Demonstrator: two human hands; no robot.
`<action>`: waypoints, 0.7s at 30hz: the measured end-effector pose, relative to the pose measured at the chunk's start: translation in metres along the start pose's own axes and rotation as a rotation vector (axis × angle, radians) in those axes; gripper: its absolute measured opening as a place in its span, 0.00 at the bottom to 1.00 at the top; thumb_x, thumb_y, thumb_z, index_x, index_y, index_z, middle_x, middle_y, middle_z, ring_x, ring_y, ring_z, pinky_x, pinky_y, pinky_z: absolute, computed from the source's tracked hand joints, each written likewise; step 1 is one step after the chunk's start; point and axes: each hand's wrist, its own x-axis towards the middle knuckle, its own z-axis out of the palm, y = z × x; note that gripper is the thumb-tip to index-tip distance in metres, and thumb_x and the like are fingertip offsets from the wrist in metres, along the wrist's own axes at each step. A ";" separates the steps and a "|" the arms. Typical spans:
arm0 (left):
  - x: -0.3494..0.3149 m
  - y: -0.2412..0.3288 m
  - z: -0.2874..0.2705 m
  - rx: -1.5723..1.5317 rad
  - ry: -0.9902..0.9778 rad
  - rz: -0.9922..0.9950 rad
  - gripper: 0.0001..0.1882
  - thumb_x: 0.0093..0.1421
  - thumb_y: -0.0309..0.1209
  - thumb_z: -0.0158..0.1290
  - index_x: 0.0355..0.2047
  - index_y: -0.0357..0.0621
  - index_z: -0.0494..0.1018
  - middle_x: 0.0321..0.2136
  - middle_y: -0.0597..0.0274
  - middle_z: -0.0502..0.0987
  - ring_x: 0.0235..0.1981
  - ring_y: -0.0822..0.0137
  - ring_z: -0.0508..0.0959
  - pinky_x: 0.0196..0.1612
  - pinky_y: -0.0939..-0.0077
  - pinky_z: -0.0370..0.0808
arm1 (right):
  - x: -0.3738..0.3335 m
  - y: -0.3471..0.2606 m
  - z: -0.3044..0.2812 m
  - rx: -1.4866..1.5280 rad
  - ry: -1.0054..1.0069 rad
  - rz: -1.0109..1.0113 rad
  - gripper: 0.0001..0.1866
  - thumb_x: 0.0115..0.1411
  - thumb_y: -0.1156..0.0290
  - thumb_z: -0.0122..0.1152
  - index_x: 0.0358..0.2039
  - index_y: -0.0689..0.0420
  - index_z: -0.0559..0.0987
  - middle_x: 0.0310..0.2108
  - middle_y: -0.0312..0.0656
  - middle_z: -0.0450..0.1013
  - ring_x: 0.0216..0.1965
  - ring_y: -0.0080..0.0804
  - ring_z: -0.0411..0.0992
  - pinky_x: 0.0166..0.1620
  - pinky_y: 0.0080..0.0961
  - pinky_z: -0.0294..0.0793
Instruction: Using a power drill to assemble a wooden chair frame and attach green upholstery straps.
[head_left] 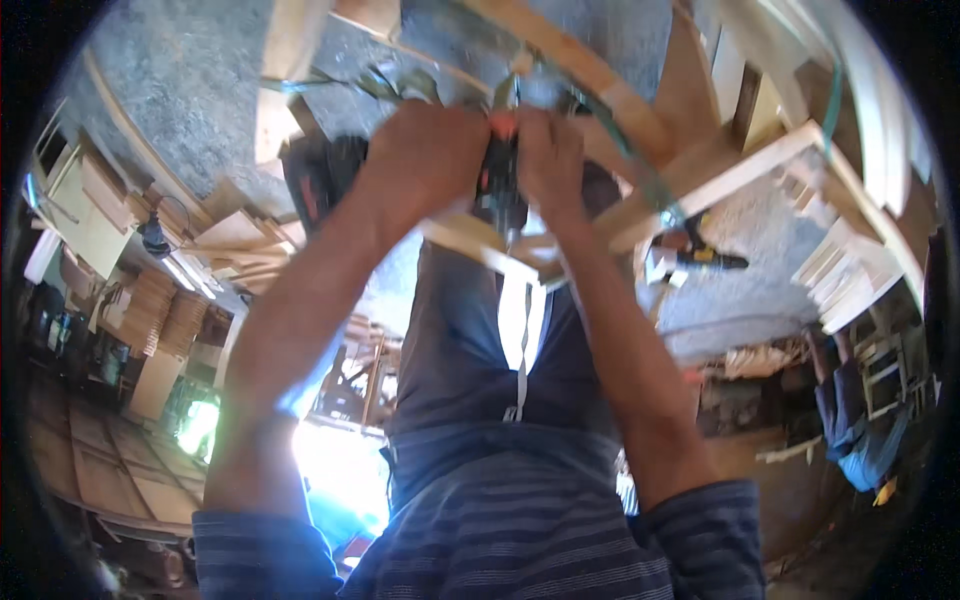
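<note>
A black and red cordless drill [499,185] points down toward the corner of a pale wooden frame [515,262] in front of my legs. My left hand [430,145] is wrapped round its handle, with the dark battery end [322,182] sticking out to the left. Closed against the right side of the drill's body is my right hand [550,155]; motion blur hides its exact finger positions. The bit's tip looks close to the frame's corner, but I cannot tell whether they touch. Crumpled green strapping [400,85] lies just beyond my hands.
A second drill [712,258], black and yellow, lies on the concrete floor [765,290] to the right. Long wooden rails [570,60] cross ahead. Wooden pieces [845,275] are stacked at right, and more wood stacks [165,310] stand at left. Another person [855,425] is far right.
</note>
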 end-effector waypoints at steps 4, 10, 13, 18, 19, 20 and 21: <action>-0.059 -0.013 -0.008 -0.480 -0.136 0.015 0.29 0.43 0.41 0.67 0.44 0.42 0.74 0.30 0.50 0.81 0.29 0.48 0.80 0.37 0.60 0.74 | -0.034 -0.051 -0.013 -0.088 -0.206 -0.151 0.11 0.55 0.64 0.57 0.29 0.59 0.79 0.24 0.43 0.76 0.24 0.34 0.69 0.30 0.29 0.69; -0.075 -0.025 0.090 -1.740 -0.004 0.276 0.22 0.47 0.28 0.66 0.44 0.40 0.75 0.36 0.55 0.81 0.39 0.62 0.80 0.44 0.72 0.74 | -0.023 -0.179 0.003 -0.653 -0.752 -0.675 0.15 0.51 0.59 0.62 0.25 0.59 0.77 0.22 0.44 0.73 0.22 0.43 0.70 0.30 0.34 0.71; -0.060 0.013 0.152 -2.179 0.243 0.439 0.18 0.52 0.28 0.63 0.43 0.38 0.75 0.35 0.54 0.81 0.38 0.60 0.80 0.43 0.72 0.75 | -0.006 -0.201 0.020 -0.892 -1.062 -0.828 0.16 0.51 0.58 0.62 0.24 0.61 0.76 0.21 0.46 0.73 0.19 0.47 0.70 0.28 0.37 0.71; -0.014 0.063 0.087 -2.808 0.293 0.636 0.24 0.60 0.38 0.57 0.52 0.37 0.68 0.42 0.52 0.76 0.31 0.63 0.77 0.35 0.66 0.73 | 0.051 -0.203 0.005 -0.644 -0.507 -1.175 0.15 0.55 0.60 0.60 0.34 0.61 0.79 0.32 0.48 0.75 0.30 0.47 0.73 0.36 0.39 0.73; -0.001 0.064 0.084 -2.897 0.355 0.705 0.23 0.61 0.37 0.56 0.52 0.37 0.67 0.42 0.52 0.76 0.30 0.63 0.77 0.35 0.66 0.73 | 0.064 -0.203 -0.006 -0.632 -0.354 -1.068 0.15 0.55 0.62 0.60 0.37 0.60 0.79 0.35 0.46 0.75 0.31 0.46 0.72 0.37 0.37 0.73; 0.014 0.064 0.082 -2.981 0.423 0.778 0.22 0.62 0.36 0.55 0.53 0.37 0.67 0.43 0.51 0.76 0.30 0.63 0.77 0.35 0.66 0.73 | 0.083 -0.204 -0.021 -0.615 -0.200 -0.964 0.15 0.55 0.64 0.60 0.39 0.60 0.79 0.37 0.45 0.75 0.32 0.45 0.72 0.38 0.35 0.73; 0.027 0.067 0.070 -3.002 0.408 0.797 0.22 0.62 0.36 0.55 0.53 0.37 0.67 0.43 0.51 0.76 0.30 0.63 0.77 0.35 0.66 0.73 | 0.119 -0.198 -0.044 -0.668 -0.072 -1.118 0.16 0.55 0.70 0.65 0.44 0.59 0.79 0.40 0.41 0.77 0.36 0.34 0.74 0.40 0.26 0.73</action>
